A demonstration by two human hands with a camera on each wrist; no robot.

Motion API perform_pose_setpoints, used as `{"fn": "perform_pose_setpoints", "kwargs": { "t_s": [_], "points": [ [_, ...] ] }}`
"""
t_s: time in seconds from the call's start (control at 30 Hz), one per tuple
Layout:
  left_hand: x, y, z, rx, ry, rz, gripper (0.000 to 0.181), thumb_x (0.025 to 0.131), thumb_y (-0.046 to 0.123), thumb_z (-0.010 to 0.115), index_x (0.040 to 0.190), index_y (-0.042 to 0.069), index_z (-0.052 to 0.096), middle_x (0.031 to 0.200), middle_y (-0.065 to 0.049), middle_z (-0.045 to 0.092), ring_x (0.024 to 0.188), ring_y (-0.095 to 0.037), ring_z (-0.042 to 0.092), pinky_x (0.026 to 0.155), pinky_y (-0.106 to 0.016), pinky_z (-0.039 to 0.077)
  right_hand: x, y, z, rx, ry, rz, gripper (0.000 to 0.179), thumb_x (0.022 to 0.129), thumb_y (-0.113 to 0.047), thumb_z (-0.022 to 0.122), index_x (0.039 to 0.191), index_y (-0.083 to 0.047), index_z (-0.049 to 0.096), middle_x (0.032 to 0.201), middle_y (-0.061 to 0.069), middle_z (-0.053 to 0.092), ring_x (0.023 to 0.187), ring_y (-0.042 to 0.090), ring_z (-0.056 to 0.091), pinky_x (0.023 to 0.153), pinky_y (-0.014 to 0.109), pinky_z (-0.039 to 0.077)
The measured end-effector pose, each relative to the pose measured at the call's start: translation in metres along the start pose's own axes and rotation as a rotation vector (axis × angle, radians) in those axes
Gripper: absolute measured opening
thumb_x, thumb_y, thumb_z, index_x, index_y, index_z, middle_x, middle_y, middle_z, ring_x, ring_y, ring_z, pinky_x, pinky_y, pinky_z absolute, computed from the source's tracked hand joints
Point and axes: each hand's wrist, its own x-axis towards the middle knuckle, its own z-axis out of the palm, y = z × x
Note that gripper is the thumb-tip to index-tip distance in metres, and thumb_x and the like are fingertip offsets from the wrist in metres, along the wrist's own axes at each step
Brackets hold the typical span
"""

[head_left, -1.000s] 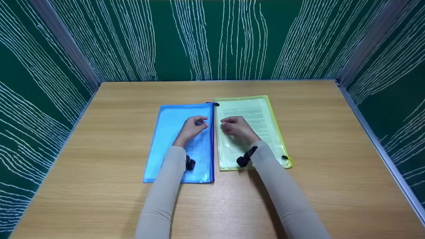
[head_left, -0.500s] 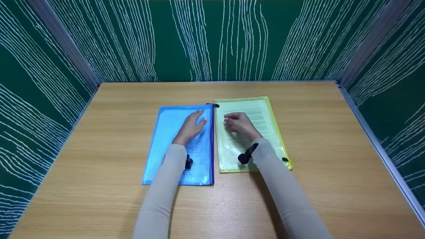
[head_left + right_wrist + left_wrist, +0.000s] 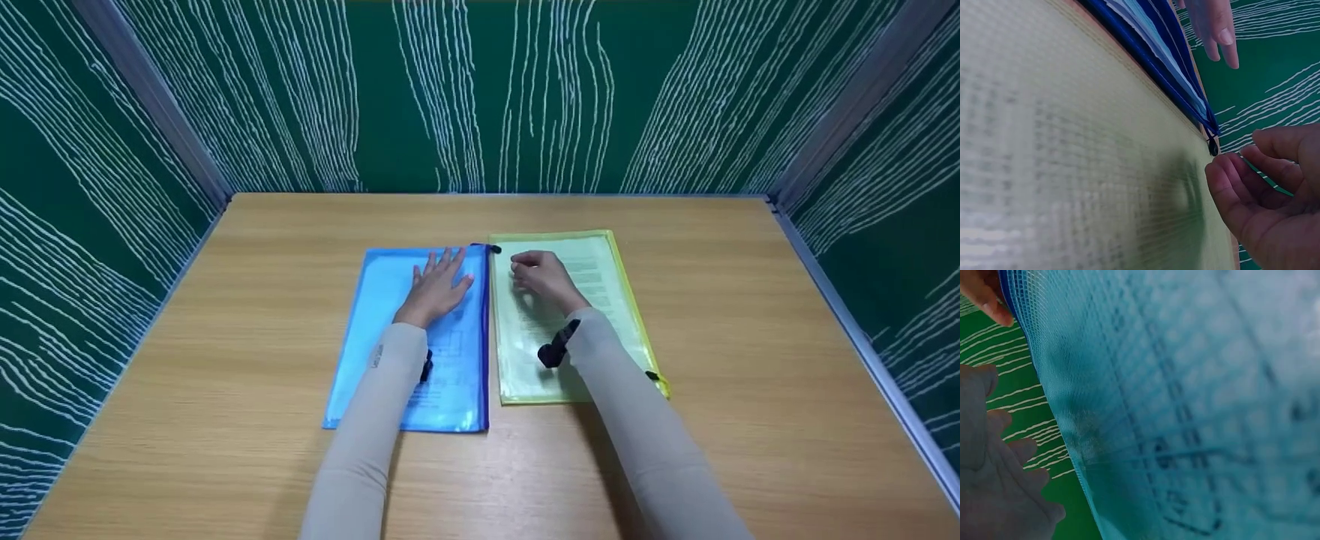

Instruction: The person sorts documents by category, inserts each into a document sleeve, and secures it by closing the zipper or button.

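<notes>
A blue zip pouch with printed paper inside lies flat on the table. My left hand is over its upper part, fingers straight and spread; in the left wrist view that hand looks raised off the mesh. To the right lies a yellow zip pouch, also with a printed sheet. My right hand hovers above it, fingers loosely bent and holding nothing. The right wrist view shows the blue pouch's zip edge parted, paper visible within, and a dark zip pull at its far end.
The wooden table extends around both pouches. Green panels with white lines wall off the back and sides. The yellow pouch's zip pull is at its near right corner. Each wrist carries a small black camera.
My left hand has unbent its fingers from a near pinch beside the blue pouch's zip and spread them flat. My right hand has shifted slightly right. Both pouches stay in place.
</notes>
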Motion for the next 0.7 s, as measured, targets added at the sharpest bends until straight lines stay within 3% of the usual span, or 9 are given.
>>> {"fn": "perform_pose_setpoints", "kwargs": {
  "t_s": [0.23, 0.5, 0.7],
  "points": [
    [0.004, -0.004, -0.001, 0.05, -0.093, 0.018, 0.067, 0.101, 0.055, 0.029, 0.155, 0.029, 0.001, 0.163, -0.005, -0.003, 0.149, -0.033, -0.011, 0.118, -0.057, -0.004, 0.014, -0.007, 0.004, -0.076, 0.009, -0.018, 0.042, 0.098, -0.018, 0.052, 0.136, 0.0, 0.05, 0.131, 0.016, 0.054, 0.11, 0.028, 0.06, 0.093, 0.036, 0.052],
    [0.009, -0.012, 0.002, 0.044, -0.241, -0.035, 0.075, 0.097, 0.063, 0.027, 0.154, 0.029, -0.007, 0.162, 0.001, -0.014, 0.146, -0.029, -0.021, 0.117, -0.055, -0.011, 0.029, -0.007, 0.006, -0.161, 0.012, -0.026, 0.047, 0.098, -0.019, 0.053, 0.141, -0.001, 0.045, 0.139, 0.016, 0.049, 0.117, 0.029, 0.057, 0.097, 0.037, 0.05],
    [0.013, -0.013, 0.003, 0.066, -0.281, -0.027, 0.076, 0.096, 0.065, 0.028, 0.155, 0.03, -0.006, 0.161, -0.001, -0.017, 0.145, -0.031, -0.026, 0.115, -0.056, -0.015, 0.041, -0.009, 0.007, -0.23, 0.017, -0.044, 0.048, 0.098, -0.019, 0.051, 0.142, 0.0, 0.043, 0.142, 0.018, 0.047, 0.125, 0.032, 0.051, 0.104, 0.044, 0.043]
  ]
}}
